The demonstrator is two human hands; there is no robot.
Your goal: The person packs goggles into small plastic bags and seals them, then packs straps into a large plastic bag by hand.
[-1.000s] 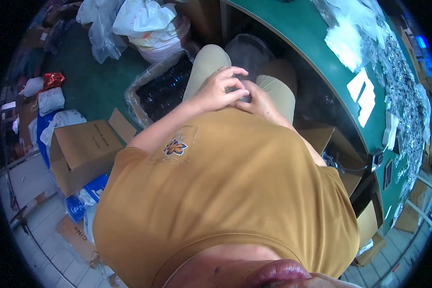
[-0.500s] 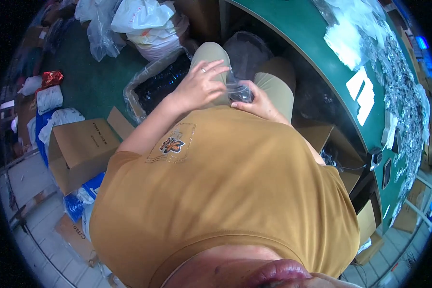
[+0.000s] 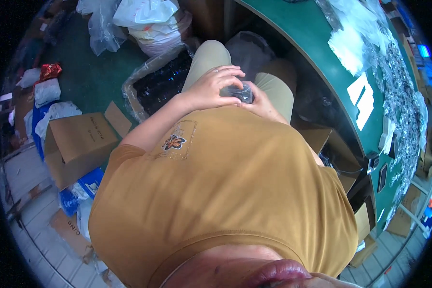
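Note:
I am seated and looking down over my mustard-coloured shirt at my lap. My left hand (image 3: 211,87) and my right hand (image 3: 260,103) meet above my thighs. Between them they grip a small clear plastic packet with something dark inside (image 3: 238,91). The left hand's fingers curl over the packet's top; the right hand cups it from below and the side. Most of the packet is hidden by my fingers.
A plastic-lined box of dark small parts (image 3: 161,81) stands on the floor by my left knee. A green workbench (image 3: 317,43) with white bags and silvery packets curves along the right. Cardboard boxes (image 3: 77,144) and filled plastic sacks (image 3: 149,19) lie to the left and ahead.
My left hand swung out toward the box of dark parts half a second ago and has come back over the packet. My right hand has stayed in my lap.

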